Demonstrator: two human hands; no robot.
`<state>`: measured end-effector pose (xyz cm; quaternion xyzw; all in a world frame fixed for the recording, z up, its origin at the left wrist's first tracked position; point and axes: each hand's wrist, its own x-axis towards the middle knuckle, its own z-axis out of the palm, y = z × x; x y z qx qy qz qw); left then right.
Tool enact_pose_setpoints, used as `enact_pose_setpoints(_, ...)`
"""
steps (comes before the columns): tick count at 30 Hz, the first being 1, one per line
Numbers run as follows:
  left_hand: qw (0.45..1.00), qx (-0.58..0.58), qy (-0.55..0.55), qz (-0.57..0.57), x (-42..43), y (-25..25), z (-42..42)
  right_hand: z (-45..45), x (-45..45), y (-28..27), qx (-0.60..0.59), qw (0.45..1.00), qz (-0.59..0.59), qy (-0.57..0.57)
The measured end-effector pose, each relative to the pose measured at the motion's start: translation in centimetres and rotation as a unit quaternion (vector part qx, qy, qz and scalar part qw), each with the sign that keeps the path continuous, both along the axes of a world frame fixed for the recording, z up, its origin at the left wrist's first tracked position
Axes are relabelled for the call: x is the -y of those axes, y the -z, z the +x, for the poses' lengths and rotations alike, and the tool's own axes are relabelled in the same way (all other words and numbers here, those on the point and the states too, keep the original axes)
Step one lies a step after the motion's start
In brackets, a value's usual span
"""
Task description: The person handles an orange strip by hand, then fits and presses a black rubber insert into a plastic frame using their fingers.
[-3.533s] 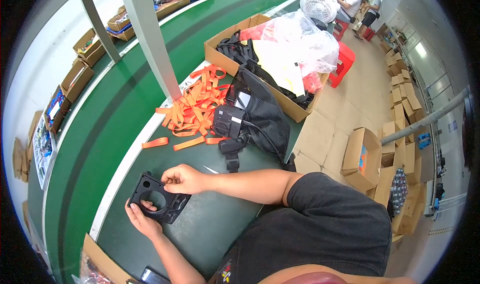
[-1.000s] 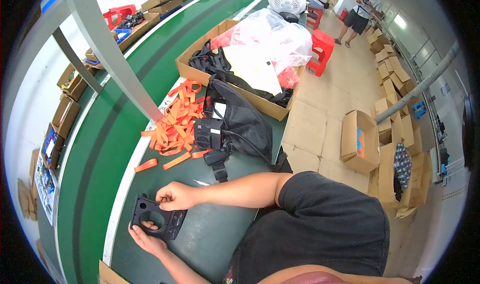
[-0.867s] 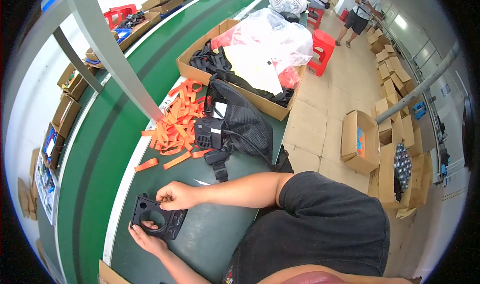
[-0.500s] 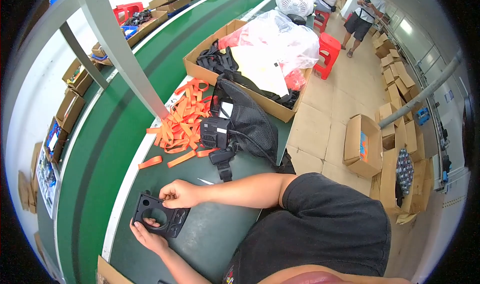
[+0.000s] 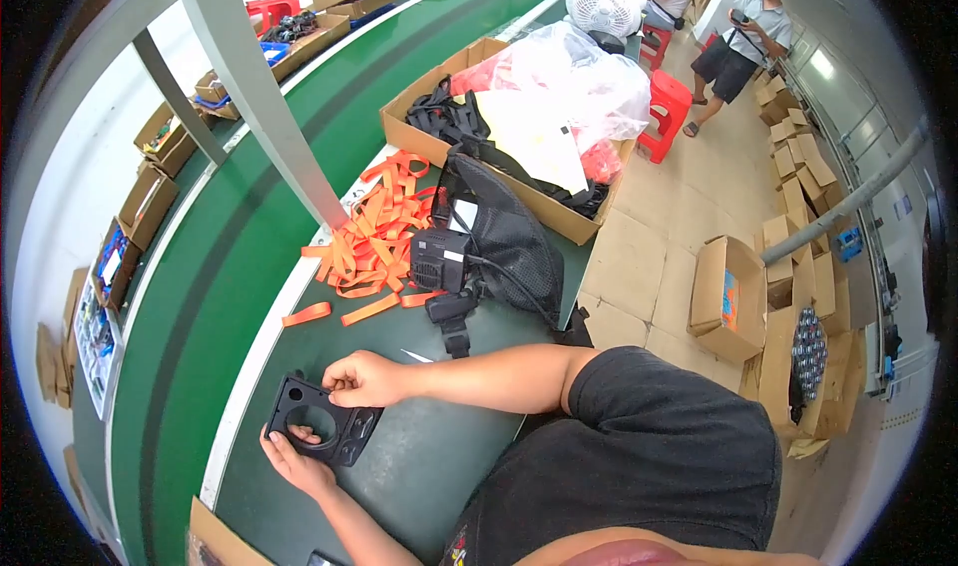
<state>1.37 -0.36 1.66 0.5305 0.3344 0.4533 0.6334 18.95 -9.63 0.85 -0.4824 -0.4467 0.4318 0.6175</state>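
Observation:
A black plastic panel (image 5: 344,448) with a large round opening, a small round hole and several recesses is held tilted above the dark green worktop (image 5: 419,471). My left hand (image 5: 301,466) grips its near left edge from below, and its fingertips show through the large opening. At the panel's upper edge, my right hand (image 5: 361,378) is closed with thumb and fingers pinched together. Whatever is in that pinch is hidden. A thin, pale pointed strip (image 5: 417,356) lies just beyond my right wrist.
Orange straps (image 5: 374,237) lie heaped beside a black device (image 5: 439,260) and a black mesh bag (image 5: 514,252). Behind stands a carton (image 5: 499,192) of straps and plastic bags. A grey post (image 5: 264,107) rises beside the green conveyor (image 5: 180,336). People (image 5: 750,32) are at the back.
The view has shifted slightly, so the bench things sit a little differently. Both hands keep nearly the same hold on the panel. The standing person at the back has shifted.

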Motion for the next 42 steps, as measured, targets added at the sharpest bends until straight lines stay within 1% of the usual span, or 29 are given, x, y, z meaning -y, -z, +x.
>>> enact_pose_setpoints(3,1.0,0.006,-0.01,-0.013,-0.1,0.2,0.1,0.0,-0.1,0.4,0.003,1.0,0.018,0.005)
enact_pose_setpoints(4,0.998,-0.04,-0.049,-0.013,0.0,0.1,0.3,-0.1,-0.4,1.4,-0.023,0.999,0.028,-0.003)
enact_pose_setpoints(5,0.998,-0.038,-0.048,-0.023,0.1,-0.3,0.5,0.0,-0.2,1.1,0.046,0.998,0.008,0.03)
enact_pose_setpoints(6,0.995,-0.063,-0.071,-0.044,0.3,-0.9,0.8,-0.3,-0.4,1.3,0.017,0.999,0.006,0.042)
enact_pose_setpoints(7,0.998,-0.043,-0.047,-0.023,-0.2,0.0,0.1,-0.3,-0.5,1.7,-0.017,0.999,-0.036,0.016)
enact_pose_setpoints(9,0.999,-0.017,-0.021,-0.022,-0.5,0.1,0.0,0.0,-0.3,1.3,-0.023,0.999,-0.041,0.008)
enact_pose_setpoints(10,0.999,-0.021,-0.027,-0.022,-0.5,0.1,0.0,-0.1,-0.2,1.1,-0.008,0.999,-0.045,0.015)
enact_pose_setpoints(11,0.999,-0.014,-0.021,-0.029,-0.5,0.0,-0.2,0.1,-0.2,1.1,-0.026,0.998,-0.061,0.007)
enact_pose_setpoints(12,1.0,-0.016,-0.005,-0.002,-0.7,0.3,-0.4,0.0,-0.2,1.3,-0.04,0.996,-0.079,0.006)
enact_pose_setpoints(14,1.0,0.011,0.01,-0.021,-1.0,0.8,-0.6,-0.1,-0.3,0.6,-0.073,0.996,-0.048,0.001)
enact_pose_setpoints(15,0.999,0.036,0.022,-0.027,-1.2,1.3,-0.7,-0.1,-0.2,0.9,-0.08,0.996,-0.045,-0.001)
enact_pose_setpoints(18,0.997,0.055,0.031,-0.04,-1.1,0.9,-0.8,0.0,-0.3,1.2,-0.077,0.996,-0.055,0.006)
enact_pose_setpoints(20,0.998,0.045,0.03,-0.042,-1.2,1.0,-0.8,0.0,-0.4,1.2,-0.067,0.997,-0.035,0.003)
enact_pose_setpoints(21,0.998,0.047,0.032,-0.036,-1.1,0.9,-0.8,0.1,-0.3,1.3,-0.068,0.997,-0.037,-0.007)
enact_pose_setpoints(23,0.998,0.048,0.034,-0.028,-1.2,0.9,-0.8,0.0,-0.4,1.6,-0.084,0.995,-0.049,0.01)
enact_pose_setpoints(24,0.998,0.05,0.03,-0.025,-1.2,0.9,-0.8,-0.3,-0.3,0.4,-0.073,0.996,-0.05,0.014)
enact_pose_setpoints(28,0.998,0.055,0.023,-0.036,-1.3,1.0,-0.9,-0.1,-0.4,0.9,-0.069,0.996,-0.052,0.0)
enact_pose_setpoints(30,0.999,0.032,0.031,-0.032,-1.3,1.0,-1.0,-0.1,-0.6,1.3,-0.073,0.996,-0.052,0.017)
enact_pose_setpoints(31,0.998,0.044,0.031,-0.033,-1.4,1.2,-0.9,-0.1,-0.6,1.4,-0.083,0.995,-0.055,0.019)
enact_pose_setpoints(35,0.998,0.036,0.034,-0.039,-1.4,1.0,-1.0,0.0,-0.6,1.3,-0.068,0.996,-0.049,0.011)
enact_pose_setpoints(37,0.998,0.039,0.03,-0.036,-1.4,0.7,-1.0,-0.3,-0.6,0.5,-0.085,0.994,-0.061,0.01)
enact_pose_setpoints(42,0.998,0.042,0.038,-0.03,-1.5,1.1,-1.0,-0.3,-0.7,0.3,-0.076,0.995,-0.059,0.0)
